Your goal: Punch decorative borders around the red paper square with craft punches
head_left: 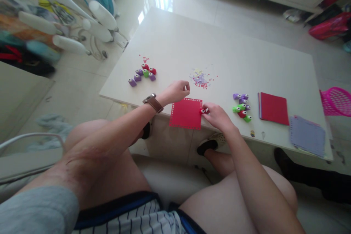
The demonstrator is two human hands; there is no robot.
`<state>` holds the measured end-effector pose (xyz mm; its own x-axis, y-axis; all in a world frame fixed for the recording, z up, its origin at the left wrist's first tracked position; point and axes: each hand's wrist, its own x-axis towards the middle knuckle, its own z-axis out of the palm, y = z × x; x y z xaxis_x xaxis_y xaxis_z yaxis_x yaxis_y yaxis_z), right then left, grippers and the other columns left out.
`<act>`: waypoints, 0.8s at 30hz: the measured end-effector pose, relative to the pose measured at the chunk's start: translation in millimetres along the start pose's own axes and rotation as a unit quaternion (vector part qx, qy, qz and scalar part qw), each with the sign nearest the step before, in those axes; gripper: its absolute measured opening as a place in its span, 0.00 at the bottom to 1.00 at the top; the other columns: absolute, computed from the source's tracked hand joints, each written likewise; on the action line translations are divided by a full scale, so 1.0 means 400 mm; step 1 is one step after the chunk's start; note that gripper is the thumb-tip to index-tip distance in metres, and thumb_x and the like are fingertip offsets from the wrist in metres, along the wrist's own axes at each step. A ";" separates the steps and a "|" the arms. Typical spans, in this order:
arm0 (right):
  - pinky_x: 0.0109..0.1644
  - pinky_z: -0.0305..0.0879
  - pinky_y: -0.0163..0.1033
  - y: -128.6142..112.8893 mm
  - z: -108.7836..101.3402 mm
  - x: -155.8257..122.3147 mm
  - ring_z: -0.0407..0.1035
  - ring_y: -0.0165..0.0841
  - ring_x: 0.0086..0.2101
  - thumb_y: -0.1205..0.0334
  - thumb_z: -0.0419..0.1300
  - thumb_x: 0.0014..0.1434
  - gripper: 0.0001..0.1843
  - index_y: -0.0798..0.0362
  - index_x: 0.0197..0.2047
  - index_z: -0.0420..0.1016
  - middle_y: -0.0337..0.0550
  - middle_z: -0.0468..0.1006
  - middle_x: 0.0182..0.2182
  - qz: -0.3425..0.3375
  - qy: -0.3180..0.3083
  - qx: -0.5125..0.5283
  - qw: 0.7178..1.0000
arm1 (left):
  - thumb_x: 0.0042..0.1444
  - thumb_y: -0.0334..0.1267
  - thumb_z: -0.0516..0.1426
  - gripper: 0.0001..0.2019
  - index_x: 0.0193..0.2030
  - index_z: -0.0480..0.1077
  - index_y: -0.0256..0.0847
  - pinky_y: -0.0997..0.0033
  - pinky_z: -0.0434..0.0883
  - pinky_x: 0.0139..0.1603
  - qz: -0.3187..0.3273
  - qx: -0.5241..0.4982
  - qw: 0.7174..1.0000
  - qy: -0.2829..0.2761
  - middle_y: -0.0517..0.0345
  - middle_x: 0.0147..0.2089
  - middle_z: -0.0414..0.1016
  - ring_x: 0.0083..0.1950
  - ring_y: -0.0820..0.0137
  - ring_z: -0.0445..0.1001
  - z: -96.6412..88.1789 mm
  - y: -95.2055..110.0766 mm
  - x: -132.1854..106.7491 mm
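Note:
A red paper sheet [186, 114] with small holes punched along its edges lies at the table's front edge and overhangs it. At its right edge, my right hand [216, 115] is closed on a small red craft punch [203, 111]. My left hand [179, 90] hovers by the sheet's top edge, fingers curled in; whether they hold anything is hidden. Beyond the sheet is a pile of tiny lilac, yellow and red paper cutouts [200, 79]. To the left stand several purple, red and green punches [146, 73], with a few red cutouts [144, 59] behind them.
Right of my right hand sits another group of punches [241, 106]. Farther right are a stack of red-topped paper [274, 108] and punched lilac sheets [307, 135] on the white table [225, 44]. A pink basket [337, 101] stands past the table's right end.

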<state>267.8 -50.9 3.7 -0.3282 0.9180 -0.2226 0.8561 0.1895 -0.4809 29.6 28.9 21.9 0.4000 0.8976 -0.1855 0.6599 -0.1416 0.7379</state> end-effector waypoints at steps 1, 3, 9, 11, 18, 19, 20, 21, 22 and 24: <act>0.46 0.66 0.38 0.001 0.000 0.001 0.75 0.37 0.41 0.71 0.61 0.61 0.07 0.50 0.40 0.75 0.46 0.82 0.41 -0.001 0.000 -0.005 1.000 | 0.58 0.32 0.56 0.08 0.40 0.77 0.39 0.70 0.66 0.36 0.001 0.005 1.000 -0.008 0.56 0.36 0.79 0.32 0.71 0.71 0.010 -0.004 0.000; 0.46 0.65 0.38 0.004 0.001 0.001 0.75 0.38 0.41 0.71 0.61 0.61 0.06 0.50 0.40 0.75 0.46 0.82 0.41 -0.003 0.000 -0.012 1.000 | 0.58 0.33 0.55 0.09 0.40 0.77 0.39 0.70 0.67 0.36 0.003 0.021 0.999 -0.029 0.55 0.36 0.79 0.33 0.70 0.72 0.036 -0.008 -0.003; 0.44 0.65 0.37 0.005 0.001 0.001 0.75 0.36 0.39 0.72 0.60 0.60 0.07 0.50 0.40 0.75 0.45 0.82 0.41 -0.007 -0.003 -0.008 1.000 | 0.59 0.33 0.56 0.06 0.37 0.75 0.39 0.70 0.65 0.34 0.010 0.071 0.994 -0.088 0.55 0.35 0.79 0.33 0.69 0.72 0.122 0.002 -0.030; 0.45 0.65 0.37 0.005 -0.001 0.000 0.75 0.35 0.39 0.72 0.60 0.60 0.08 0.50 0.40 0.75 0.45 0.82 0.41 -0.003 -0.008 -0.005 1.000 | 0.59 0.34 0.57 0.04 0.37 0.74 0.39 0.70 0.65 0.34 0.010 0.078 0.992 -0.095 0.54 0.36 0.80 0.34 0.68 0.73 0.142 0.000 -0.037; 0.43 0.65 0.37 0.002 -0.016 -0.007 0.75 0.36 0.38 0.74 0.60 0.55 0.10 0.50 0.38 0.74 0.45 0.82 0.39 -0.002 -0.026 -0.010 1.000 | 0.57 0.37 0.59 0.05 0.39 0.74 0.41 0.68 0.67 0.38 0.038 0.138 0.987 -0.078 0.52 0.40 0.81 0.40 0.63 0.76 0.171 -0.019 -0.043; 0.43 0.65 0.37 0.001 -0.017 -0.008 0.75 0.36 0.38 0.74 0.59 0.55 0.10 0.50 0.37 0.74 0.45 0.82 0.38 -0.002 -0.027 -0.011 1.000 | 0.57 0.37 0.59 0.05 0.39 0.74 0.41 0.68 0.67 0.38 0.040 0.139 0.987 -0.076 0.52 0.40 0.81 0.40 0.63 0.77 0.171 -0.020 -0.043; 0.43 0.65 0.37 0.000 -0.018 -0.009 0.75 0.36 0.38 0.74 0.59 0.55 0.10 0.50 0.37 0.74 0.44 0.82 0.38 -0.003 -0.027 -0.011 1.000 | 0.57 0.37 0.59 0.05 0.39 0.74 0.41 0.67 0.67 0.38 0.043 0.139 0.987 -0.075 0.52 0.40 0.82 0.40 0.62 0.77 0.171 -0.020 -0.044; 0.42 0.65 0.37 -0.001 -0.019 -0.009 0.75 0.36 0.37 0.74 0.59 0.54 0.10 0.50 0.37 0.74 0.44 0.82 0.38 -0.003 -0.026 -0.011 1.000 | 0.57 0.37 0.59 0.04 0.38 0.74 0.41 0.67 0.68 0.38 0.046 0.137 0.987 -0.074 0.52 0.40 0.82 0.40 0.62 0.78 0.171 -0.021 -0.044; 0.42 0.65 0.37 -0.001 -0.020 -0.010 0.75 0.36 0.37 0.74 0.59 0.54 0.10 0.50 0.37 0.74 0.44 0.82 0.38 -0.003 -0.026 -0.009 1.000 | 0.58 0.37 0.59 0.04 0.38 0.74 0.41 0.67 0.68 0.38 0.047 0.136 0.987 -0.073 0.51 0.40 0.82 0.41 0.62 0.78 0.171 -0.021 -0.045; 0.42 0.65 0.37 -0.001 -0.019 -0.010 0.75 0.36 0.37 0.74 0.60 0.54 0.10 0.50 0.36 0.74 0.44 0.82 0.37 -0.005 -0.026 -0.003 1.000 | 0.58 0.37 0.60 0.03 0.38 0.74 0.41 0.67 0.68 0.38 0.048 0.133 0.987 -0.073 0.51 0.40 0.82 0.41 0.61 0.78 0.171 -0.022 -0.045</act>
<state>271.8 -51.9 11.3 -0.3558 0.8973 -0.2613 0.8554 0.2001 -0.4777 60.2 -14.4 -25.9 0.5433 0.8075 -0.2298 0.7511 -0.3451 0.5628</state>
